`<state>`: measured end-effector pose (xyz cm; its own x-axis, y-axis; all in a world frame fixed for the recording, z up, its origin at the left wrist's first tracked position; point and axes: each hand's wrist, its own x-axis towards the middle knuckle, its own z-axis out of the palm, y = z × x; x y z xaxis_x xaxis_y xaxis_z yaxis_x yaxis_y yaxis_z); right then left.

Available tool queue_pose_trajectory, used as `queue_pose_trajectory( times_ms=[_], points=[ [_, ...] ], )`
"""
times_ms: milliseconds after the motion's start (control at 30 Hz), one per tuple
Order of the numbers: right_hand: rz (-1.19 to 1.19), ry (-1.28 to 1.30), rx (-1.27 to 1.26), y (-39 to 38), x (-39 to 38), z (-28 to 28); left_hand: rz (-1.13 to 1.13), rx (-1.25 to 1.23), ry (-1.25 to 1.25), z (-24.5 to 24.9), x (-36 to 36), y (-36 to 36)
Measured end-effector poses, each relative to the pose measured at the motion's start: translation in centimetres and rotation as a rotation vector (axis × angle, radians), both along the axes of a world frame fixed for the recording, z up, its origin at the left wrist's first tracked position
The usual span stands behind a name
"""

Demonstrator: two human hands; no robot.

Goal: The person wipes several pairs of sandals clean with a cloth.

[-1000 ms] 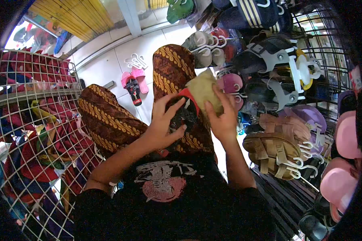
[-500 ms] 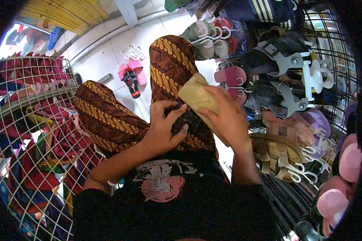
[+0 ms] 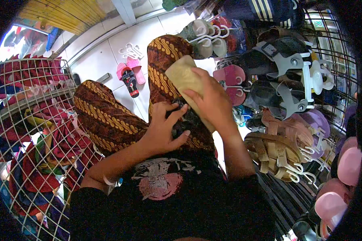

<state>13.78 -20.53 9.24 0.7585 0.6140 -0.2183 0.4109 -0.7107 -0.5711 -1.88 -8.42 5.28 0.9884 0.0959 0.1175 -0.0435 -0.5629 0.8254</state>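
Note:
Pressed under my right hand (image 3: 213, 100) is a flat tan piece (image 3: 185, 74) with a smooth, slightly creased surface, my thumb and fingers gripping its upper face. It leans over my right thigh, its far end pointing toward the knee. My left hand (image 3: 163, 126) curls around a black, glossy item (image 3: 182, 126) on my lap, thumb on the near side and fingers on the far side. Most of the black item is hidden by my hands and blends into the brown batik trousers (image 3: 108, 108), so I cannot tell its kind.
Pink and black slippers (image 3: 130, 80) lie on white tiles beyond my knees. A wire grid (image 3: 32, 140) with colourful cloth stands at my left. At my right hang several sandals on white hooks, among them brown sandals (image 3: 271, 154), grey-strapped black sandals (image 3: 285, 60) and pink ones (image 3: 350, 164).
My right hand and the tan piece have shifted up and to the left, toward the knee. The left hand stays nearly in place around the black item.

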Motion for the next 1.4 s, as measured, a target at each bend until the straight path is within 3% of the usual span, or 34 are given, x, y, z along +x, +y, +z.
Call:
queue_pose_trajectory(
  times_ms=[100, 300, 400, 500, 700, 1033, 1300, 1400],
  points=[
    [0.061, 0.261, -0.167, -2.5, 0.3, 2.6, 0.046, 0.007, -0.006, -0.6, -0.1, 0.1],
    [-0.064, -0.042, -0.105, 0.4, -0.4, -0.8, -0.013, 0.013, -0.014, 0.0, 0.1, 0.4],
    [0.033, 0.248, 0.124, -2.1, 0.7, -0.9, 0.044, 0.004, -0.030, -0.2, 0.0, 0.2],
    [0.045, 0.389, -0.023, -4.3, 1.3, -0.3, 0.037, 0.007, -0.025, -0.2, 0.2, 0.5],
    [-0.075, 0.053, 0.112, 1.5, 0.8, -1.9, -0.027, 0.025, -0.076, -0.5, 0.3, 0.4],
    [0.046, -0.115, 0.248, 8.5, 3.4, -5.3, 0.045, -0.032, -0.091, 0.2, -0.6, 0.4],
    [-0.055, -0.159, 0.412, 10.4, 5.1, -7.0, 0.220, -0.127, -0.234, -0.9, -1.2, 0.9],
    [-0.065, -0.153, 0.315, 10.3, 4.7, -6.5, 0.073, -0.038, -0.198, -0.2, -2.4, 2.0]
  ],
)
